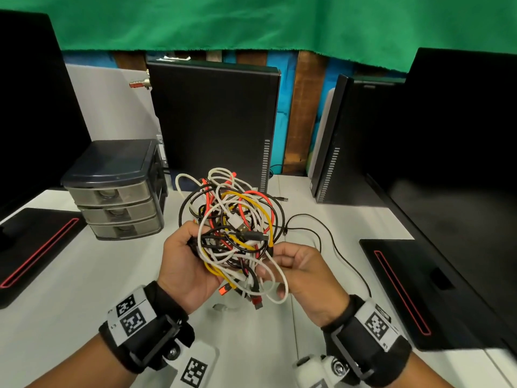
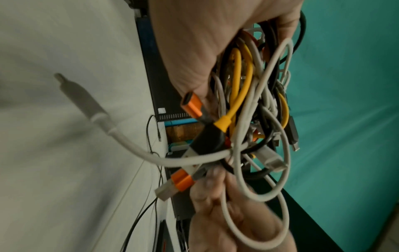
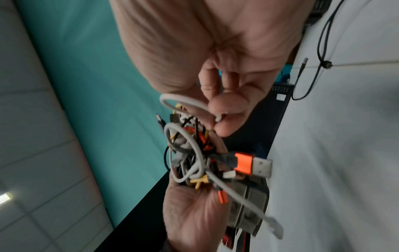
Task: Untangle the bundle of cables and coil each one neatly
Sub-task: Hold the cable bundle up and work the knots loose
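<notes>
Your left hand (image 1: 187,264) is curled round the bundle (image 1: 233,231), held above the desk (image 1: 84,289); your right hand (image 1: 300,271), just right of the bundle, pinches a white loop (image 1: 275,284) hanging from its lower right; draw it rightward, away from the bundle.

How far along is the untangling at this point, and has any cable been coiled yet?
Nothing looks finished: no coiled cable shows in any view. In hand: the left hand grips the cable bundle, still a knot of white, black, red and yellow leads, while the right hand pinches a white cable at its edge. Left: freeing every lead and coiling each. A thin black cable trails on the table.
</notes>
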Demonstrator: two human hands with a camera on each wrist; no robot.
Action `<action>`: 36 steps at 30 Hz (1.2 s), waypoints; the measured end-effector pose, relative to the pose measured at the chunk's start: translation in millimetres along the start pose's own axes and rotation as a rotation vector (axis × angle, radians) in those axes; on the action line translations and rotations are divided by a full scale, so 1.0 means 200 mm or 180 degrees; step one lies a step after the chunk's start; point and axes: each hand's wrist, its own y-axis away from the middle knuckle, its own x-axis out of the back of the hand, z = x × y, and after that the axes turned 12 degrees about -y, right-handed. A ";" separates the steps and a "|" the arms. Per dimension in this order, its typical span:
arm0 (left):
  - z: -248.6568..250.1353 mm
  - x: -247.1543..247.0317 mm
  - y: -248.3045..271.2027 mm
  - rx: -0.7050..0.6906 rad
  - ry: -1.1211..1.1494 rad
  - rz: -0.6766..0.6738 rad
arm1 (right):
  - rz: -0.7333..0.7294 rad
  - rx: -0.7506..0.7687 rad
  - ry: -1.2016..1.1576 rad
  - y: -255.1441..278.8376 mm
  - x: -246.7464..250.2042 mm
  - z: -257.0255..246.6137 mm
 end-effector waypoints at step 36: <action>0.31 0.08 0.03 -0.1035 0.0000 0.0537 | 0.0034 -0.0228 0.2390 -0.05 0.25 -0.09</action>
